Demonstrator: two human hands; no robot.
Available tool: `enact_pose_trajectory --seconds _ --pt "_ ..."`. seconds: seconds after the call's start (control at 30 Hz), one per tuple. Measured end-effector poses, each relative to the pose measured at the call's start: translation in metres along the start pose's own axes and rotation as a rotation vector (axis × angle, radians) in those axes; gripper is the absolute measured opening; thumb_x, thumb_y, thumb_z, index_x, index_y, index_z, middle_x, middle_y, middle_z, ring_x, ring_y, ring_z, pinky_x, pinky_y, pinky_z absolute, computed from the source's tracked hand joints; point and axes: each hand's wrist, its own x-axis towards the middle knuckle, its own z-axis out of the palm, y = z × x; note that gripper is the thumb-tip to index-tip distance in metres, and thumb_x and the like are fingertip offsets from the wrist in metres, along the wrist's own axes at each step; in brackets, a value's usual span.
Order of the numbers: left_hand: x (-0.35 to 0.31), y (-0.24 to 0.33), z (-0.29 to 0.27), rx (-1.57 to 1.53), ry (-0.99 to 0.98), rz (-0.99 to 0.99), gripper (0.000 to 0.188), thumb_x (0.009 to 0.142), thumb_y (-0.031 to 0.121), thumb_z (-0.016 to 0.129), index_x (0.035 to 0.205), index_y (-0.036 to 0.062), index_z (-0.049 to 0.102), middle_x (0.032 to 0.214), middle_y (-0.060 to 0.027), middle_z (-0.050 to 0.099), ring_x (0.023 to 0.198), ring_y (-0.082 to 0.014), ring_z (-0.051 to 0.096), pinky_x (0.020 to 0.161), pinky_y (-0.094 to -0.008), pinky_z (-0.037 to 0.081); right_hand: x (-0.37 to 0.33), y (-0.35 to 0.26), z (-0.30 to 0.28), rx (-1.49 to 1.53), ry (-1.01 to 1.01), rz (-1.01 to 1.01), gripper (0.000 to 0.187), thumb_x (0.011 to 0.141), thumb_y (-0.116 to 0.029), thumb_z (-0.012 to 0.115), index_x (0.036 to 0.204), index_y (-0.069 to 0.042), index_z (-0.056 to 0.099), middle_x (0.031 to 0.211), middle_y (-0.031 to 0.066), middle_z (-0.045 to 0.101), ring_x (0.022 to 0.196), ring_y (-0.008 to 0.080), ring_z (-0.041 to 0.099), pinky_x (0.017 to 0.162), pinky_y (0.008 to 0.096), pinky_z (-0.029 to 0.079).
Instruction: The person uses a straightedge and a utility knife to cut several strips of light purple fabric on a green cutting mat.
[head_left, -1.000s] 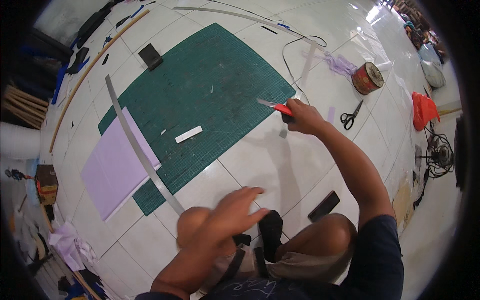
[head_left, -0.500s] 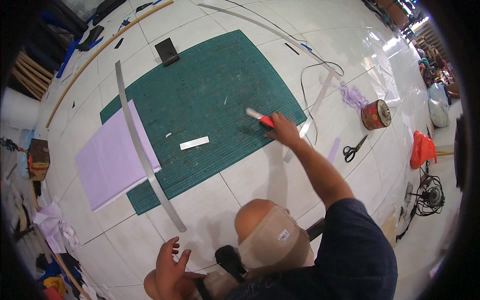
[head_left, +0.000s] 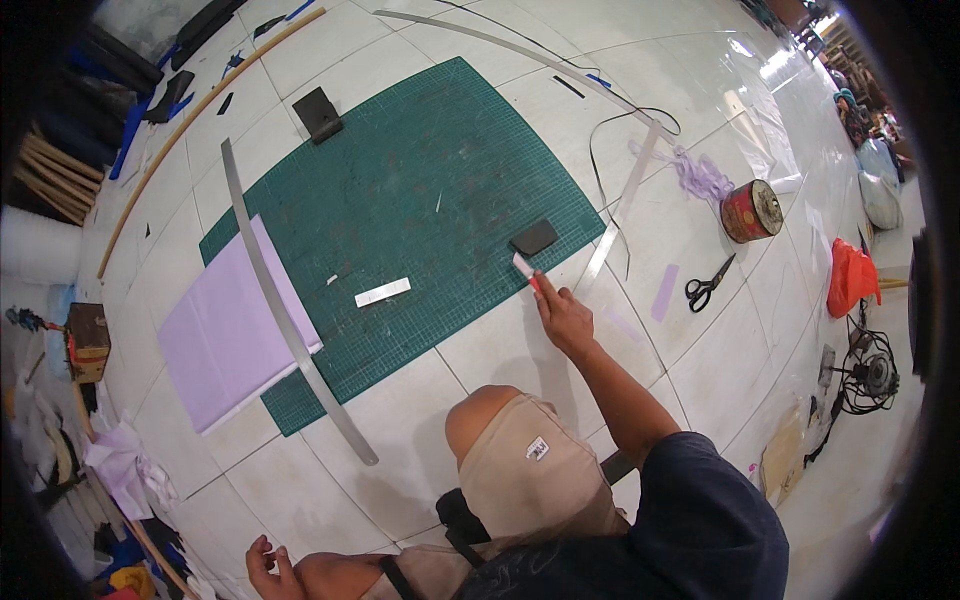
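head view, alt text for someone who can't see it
A person's right hand holds a red-handled knife at the near edge of a green gridded cutting mat, beside a flat black block. A long silver straightedge lies across a folded lilac sheet at left; the left hand looks empty.

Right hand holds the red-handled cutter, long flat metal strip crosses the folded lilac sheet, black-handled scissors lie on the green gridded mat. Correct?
No: the head view shows the black-handled scissors on the white tiled floor, not on the green gridded mat. The rest stands.

Red knife [head_left: 530,276] — gridded green mat [head_left: 400,200]
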Motion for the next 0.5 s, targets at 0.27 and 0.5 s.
enact_pose_trajectory --seconds 0.27,0.5 --pt "0.043 0.005 -0.033 0.157 -0.066 0.077 0.037 0.088 0.012 0.068 0.122 0.0007 0.060 0.106 -0.0126 0.063 0.088 -0.0218 0.059 0.076 -0.0349 0.048 -0.003 -0.006 0.003 0.086 -0.075 -0.111 0.048 0.101 -0.042 0.047 0.145 -0.022 0.043 0.086 0.0165 0.061 0.077 0.0351 0.065 0.071 0.0482 0.052" --pt "0.129 0.055 -0.074 0.315 -0.114 0.318 0.033 0.083 0.005 0.069 0.114 -0.0015 0.060 0.099 -0.0142 0.060 0.081 -0.0246 0.056 0.073 -0.0346 0.047 0.016 0.013 0.014 1.065 -0.219 0.353 0.044 0.101 -0.048 0.046 0.117 -0.006 0.051 0.076 0.0083 0.058 0.066 0.0179 0.060 0.053 0.0343 0.050"
